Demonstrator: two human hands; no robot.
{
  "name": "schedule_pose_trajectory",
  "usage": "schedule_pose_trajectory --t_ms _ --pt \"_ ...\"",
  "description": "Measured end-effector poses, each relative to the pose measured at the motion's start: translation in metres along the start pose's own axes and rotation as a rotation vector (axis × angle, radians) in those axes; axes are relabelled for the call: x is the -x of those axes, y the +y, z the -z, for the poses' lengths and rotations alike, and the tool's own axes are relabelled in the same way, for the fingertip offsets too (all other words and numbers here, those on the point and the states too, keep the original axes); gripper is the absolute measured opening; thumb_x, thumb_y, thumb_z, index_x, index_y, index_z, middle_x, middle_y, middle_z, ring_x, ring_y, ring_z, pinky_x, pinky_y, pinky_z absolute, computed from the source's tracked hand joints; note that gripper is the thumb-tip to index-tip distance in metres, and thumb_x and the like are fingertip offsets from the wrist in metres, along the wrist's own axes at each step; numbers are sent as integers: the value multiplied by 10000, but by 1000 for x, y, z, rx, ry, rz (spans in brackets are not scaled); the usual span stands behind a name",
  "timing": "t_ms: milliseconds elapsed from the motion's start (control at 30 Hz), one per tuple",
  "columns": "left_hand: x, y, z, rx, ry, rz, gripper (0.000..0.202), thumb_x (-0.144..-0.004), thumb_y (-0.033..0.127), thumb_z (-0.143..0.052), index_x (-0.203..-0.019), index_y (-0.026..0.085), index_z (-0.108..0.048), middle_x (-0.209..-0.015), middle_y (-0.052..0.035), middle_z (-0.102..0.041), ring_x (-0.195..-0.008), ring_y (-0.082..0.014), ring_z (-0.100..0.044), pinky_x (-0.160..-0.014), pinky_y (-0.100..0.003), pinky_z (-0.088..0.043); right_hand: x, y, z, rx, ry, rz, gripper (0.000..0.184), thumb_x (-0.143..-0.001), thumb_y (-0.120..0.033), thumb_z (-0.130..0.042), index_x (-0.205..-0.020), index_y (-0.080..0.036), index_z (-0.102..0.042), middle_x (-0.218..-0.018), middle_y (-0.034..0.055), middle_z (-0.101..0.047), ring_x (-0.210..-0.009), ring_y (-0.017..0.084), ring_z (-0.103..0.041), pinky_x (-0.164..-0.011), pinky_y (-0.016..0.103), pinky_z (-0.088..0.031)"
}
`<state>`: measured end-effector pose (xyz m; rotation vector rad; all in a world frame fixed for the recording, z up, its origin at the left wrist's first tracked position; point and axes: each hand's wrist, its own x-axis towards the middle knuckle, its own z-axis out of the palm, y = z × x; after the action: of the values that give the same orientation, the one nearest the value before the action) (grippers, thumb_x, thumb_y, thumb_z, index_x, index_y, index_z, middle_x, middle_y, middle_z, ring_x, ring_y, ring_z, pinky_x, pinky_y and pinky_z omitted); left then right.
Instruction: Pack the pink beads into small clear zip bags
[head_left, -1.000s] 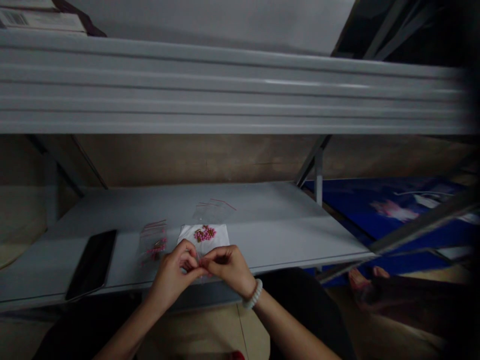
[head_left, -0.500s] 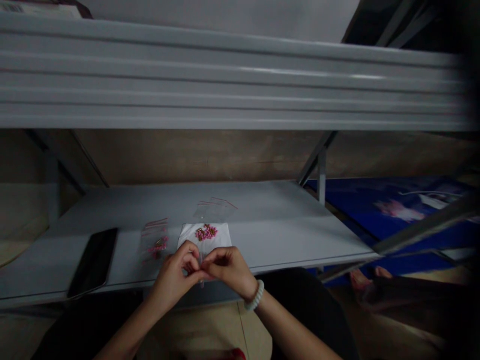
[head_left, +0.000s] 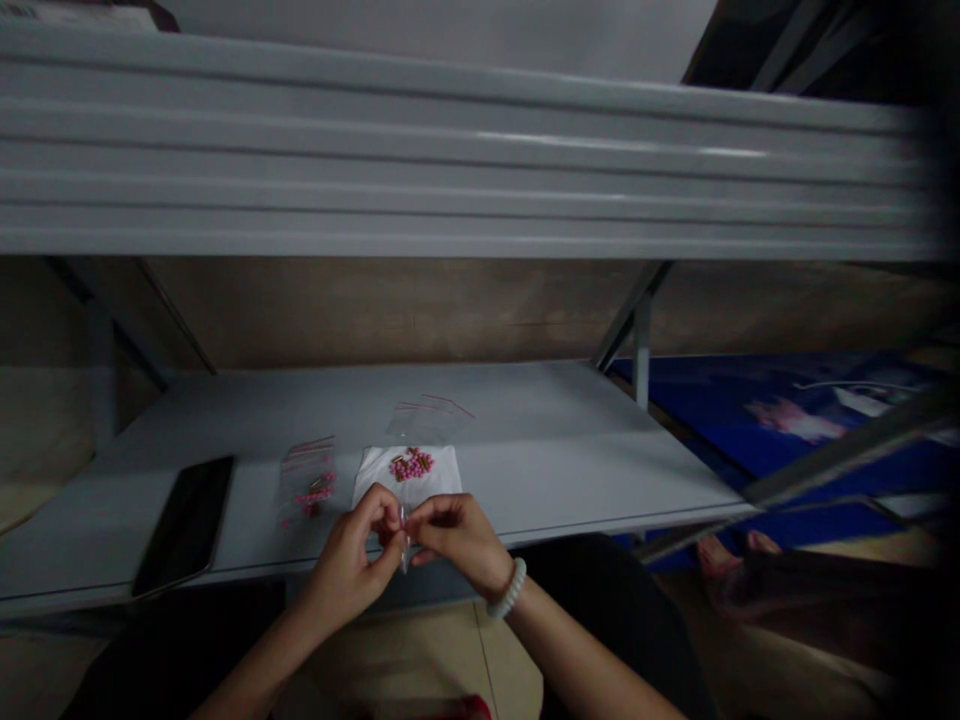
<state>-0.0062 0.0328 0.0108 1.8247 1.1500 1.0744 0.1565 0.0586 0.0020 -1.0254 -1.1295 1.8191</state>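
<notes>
My left hand (head_left: 346, 552) and my right hand (head_left: 456, 540) meet in front of the shelf edge, pinching a small transparent plastic bag (head_left: 403, 540) between their fingertips. Behind them lies a white paper sheet (head_left: 382, 475) holding a cluster of pink and gold beads (head_left: 411, 464). Left of the sheet, close to my left hand, is a transparent zip bag with pink beads (head_left: 307, 488). A further transparent bag (head_left: 429, 420) lies flat beyond the sheet. A pale beaded bracelet (head_left: 510, 590) circles my right wrist.
The grey metal shelf (head_left: 525, 440) carries a black smartphone (head_left: 184, 525) at its left. A grey shelf board (head_left: 450, 160) runs overhead, with metal uprights at right. Blue printed material (head_left: 757, 420) lies beyond the right side. Someone's bare feet (head_left: 727, 560) show at lower right.
My hands have drawn slightly apart, and the small transparent bag now shows between my fingers. The view has shifted slightly upward since the earliest frame.
</notes>
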Motion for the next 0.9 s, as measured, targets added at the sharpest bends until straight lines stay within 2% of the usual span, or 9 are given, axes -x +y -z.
schedule_pose_trajectory --t_ms 100,233,400,467,633,700,767,833,900 --pt "0 1 -2 -23 3 -32 120 -797 104 -469 -812 211 -417 -748 27 -474 -691 -123 -520 -643 -249 -425 0 4 -3 25 26 -4 241 -571 -303 -778 -650 -121 -643 -627 1 -649 -536 95 -600 -545 243 -541" --pt "4 1 -9 -85 40 -50 176 -734 64 -463 -763 217 -383 -689 44 -447 -621 -110 -476 -580 -226 -386 1 6 -10 107 98 20 149 -561 -157 -684 -556 -150 -535 -523 -30 -599 -462 87 -554 -480 214 -473" --pt "9 0 -13 -314 173 -91 226 -686 38 -464 -715 223 -338 -600 73 -370 -538 -96 -419 -537 -218 -322 3 3 -12 423 277 152 140 -537 -63 -601 -505 -166 -511 -457 -50 -526 -447 69 -460 -432 178 -335" --pt "9 1 -10 -330 212 -77 219 -701 44 -460 -718 224 -336 -600 73 -365 -531 -95 -421 -531 -217 -325 3 1 -10 503 295 172 143 -537 -59 -596 -505 -172 -514 -458 -49 -514 -446 72 -438 -427 184 -316" --pt "6 7 4 -251 120 -77 155 -776 137 -490 -789 228 -365 -657 50 -419 -579 -117 -474 -558 -240 -396 4 -5 -5 516 258 227 137 -584 -79 -555 -545 -188 -483 -490 -36 -527 -469 91 -467 -458 196 -342" --pt "6 11 8 -286 80 -141 210 -755 199 -567 -897 218 -414 -784 -2 -514 -727 -162 -543 -655 -293 -457 5 -7 -3 468 211 257 133 -609 -86 -527 -561 -193 -464 -503 -38 -521 -479 92 -473 -469 196 -351" --pt "5 13 9 -376 25 -219 526 -684 268 -675 -1135 196 -414 -1105 -110 -544 -1038 -262 -529 -869 -414 -456 5 -9 -2 418 139 276 127 -628 -93 -509 -577 -196 -456 -515 -41 -512 -488 94 -476 -481 198 -360" --pt "3 12 9 -478 -38 -275 825 -628 314 -740 -1322 198 -310 -1329 -157 -446 -1226 -325 -420 -1041 -525 -325 5 -10 -1 403 85 293 120 -635 -98 -504 -584 -195 -456 -529 -42 -506 -500 94 -472 -494 201 -366" --pt "0 10 7 -542 -67 -300 811 -645 311 -738 -1334 230 -318 -1303 -126 -494 -1206 -309 -451 -1094 -559 -237 5 -10 0 417 68 306 114 -634 -103 -513 -583 -191 -462 -549 -39 -510 -516 94 -471 -504 201 -366"
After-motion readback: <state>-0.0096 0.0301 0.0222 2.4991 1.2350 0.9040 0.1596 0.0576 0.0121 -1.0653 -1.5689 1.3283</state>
